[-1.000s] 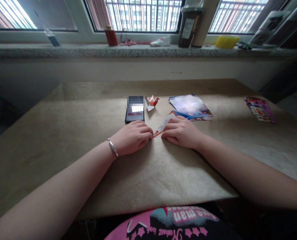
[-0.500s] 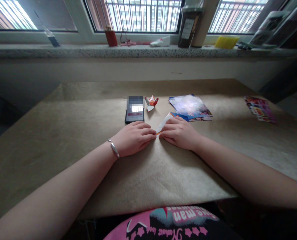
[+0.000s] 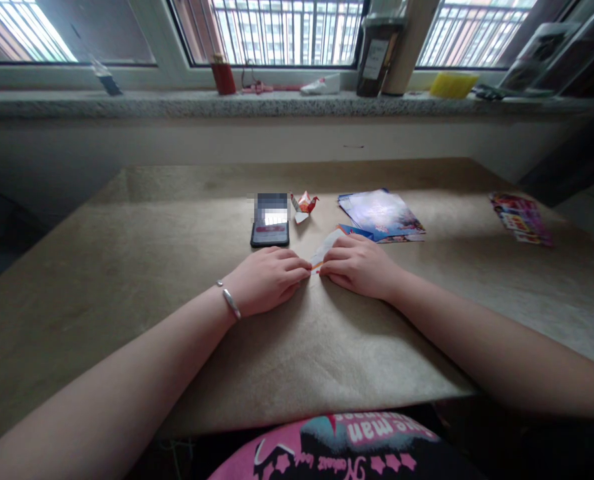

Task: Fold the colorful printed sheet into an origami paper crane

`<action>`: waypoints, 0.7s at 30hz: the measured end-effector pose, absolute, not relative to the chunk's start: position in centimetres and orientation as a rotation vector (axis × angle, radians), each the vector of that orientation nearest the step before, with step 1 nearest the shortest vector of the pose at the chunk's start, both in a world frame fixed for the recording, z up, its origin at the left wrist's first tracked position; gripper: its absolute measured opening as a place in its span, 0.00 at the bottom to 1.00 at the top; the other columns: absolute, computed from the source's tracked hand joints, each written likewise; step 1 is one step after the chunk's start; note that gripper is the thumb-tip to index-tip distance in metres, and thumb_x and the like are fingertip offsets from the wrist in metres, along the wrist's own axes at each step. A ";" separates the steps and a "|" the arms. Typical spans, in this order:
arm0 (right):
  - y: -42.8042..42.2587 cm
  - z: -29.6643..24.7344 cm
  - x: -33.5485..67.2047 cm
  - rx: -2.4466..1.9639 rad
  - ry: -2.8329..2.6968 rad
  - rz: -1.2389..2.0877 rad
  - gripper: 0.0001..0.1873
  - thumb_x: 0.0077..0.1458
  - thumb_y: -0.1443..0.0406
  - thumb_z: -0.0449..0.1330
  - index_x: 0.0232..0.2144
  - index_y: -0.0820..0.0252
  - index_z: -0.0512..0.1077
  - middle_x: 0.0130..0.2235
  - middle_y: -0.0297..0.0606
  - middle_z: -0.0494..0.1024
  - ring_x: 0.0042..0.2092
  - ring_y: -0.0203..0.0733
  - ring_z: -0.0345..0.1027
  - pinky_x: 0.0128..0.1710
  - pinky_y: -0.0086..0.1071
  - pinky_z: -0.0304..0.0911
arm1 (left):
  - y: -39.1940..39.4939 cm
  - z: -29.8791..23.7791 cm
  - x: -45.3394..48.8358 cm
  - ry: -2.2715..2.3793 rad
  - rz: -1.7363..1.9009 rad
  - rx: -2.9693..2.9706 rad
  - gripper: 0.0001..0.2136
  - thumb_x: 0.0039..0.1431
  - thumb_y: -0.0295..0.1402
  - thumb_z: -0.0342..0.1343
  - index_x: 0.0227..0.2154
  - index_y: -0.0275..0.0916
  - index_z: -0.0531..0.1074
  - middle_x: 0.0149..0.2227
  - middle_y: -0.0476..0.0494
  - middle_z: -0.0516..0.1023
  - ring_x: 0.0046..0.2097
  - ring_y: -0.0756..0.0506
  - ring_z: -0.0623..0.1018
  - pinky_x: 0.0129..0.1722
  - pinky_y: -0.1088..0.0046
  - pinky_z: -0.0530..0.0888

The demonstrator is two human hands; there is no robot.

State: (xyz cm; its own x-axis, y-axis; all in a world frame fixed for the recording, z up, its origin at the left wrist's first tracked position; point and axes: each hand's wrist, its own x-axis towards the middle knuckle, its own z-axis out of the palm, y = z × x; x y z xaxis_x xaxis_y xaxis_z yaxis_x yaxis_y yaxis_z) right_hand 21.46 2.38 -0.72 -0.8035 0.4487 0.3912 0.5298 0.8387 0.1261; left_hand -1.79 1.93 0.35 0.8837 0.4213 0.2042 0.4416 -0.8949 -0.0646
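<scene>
The tan tabletop [image 3: 177,207] bears a phone [image 3: 270,235], paper bird [image 3: 305,205], glossy sheets [image 3: 384,212], folded paper [image 3: 325,247] and colourful prints [image 3: 521,220].

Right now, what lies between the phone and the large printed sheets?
A folded paper bird, nearer the phone than the sheets, as the head view shows.

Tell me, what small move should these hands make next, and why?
Perhaps the left hand should press along the near end of the paper, since its fingertips are right by that end while the right hand rests over the paper, seemingly steadying it.
</scene>
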 end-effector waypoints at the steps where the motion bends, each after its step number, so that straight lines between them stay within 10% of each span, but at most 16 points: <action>1: 2.4 -0.7 21.6 -0.740 -2.673 -0.335 0.09 0.57 0.64 0.54 0.31 0.55 0.75 0.33 0.34 0.78 0.38 0.40 0.61 0.39 0.35 0.51 | 1.9 0.3 -1.8 -0.678 -0.281 -2.946 0.12 0.61 0.29 0.46 0.44 0.39 0.71 0.47 0.44 0.76 0.47 0.46 0.73 0.47 0.66 0.70; 21: 2.7 -1.4 21.6 -0.724 -2.649 -0.333 0.12 0.60 0.64 0.52 0.34 0.55 0.75 0.32 0.35 0.76 0.36 0.39 0.62 0.37 0.33 0.55 | 1.9 0.1 -1.7 -0.711 -0.299 -2.865 0.14 0.63 0.33 0.45 0.48 0.44 0.69 0.42 0.45 0.75 0.42 0.46 0.73 0.43 0.68 0.70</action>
State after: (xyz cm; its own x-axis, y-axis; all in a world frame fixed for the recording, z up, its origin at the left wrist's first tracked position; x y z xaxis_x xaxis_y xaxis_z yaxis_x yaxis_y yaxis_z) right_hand 21.55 2.66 -1.36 -0.7982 0.4398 0.4115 0.5281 0.8396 0.1269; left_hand -1.68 1.91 0.06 0.8659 0.4418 0.2344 0.4767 -0.8709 -0.1194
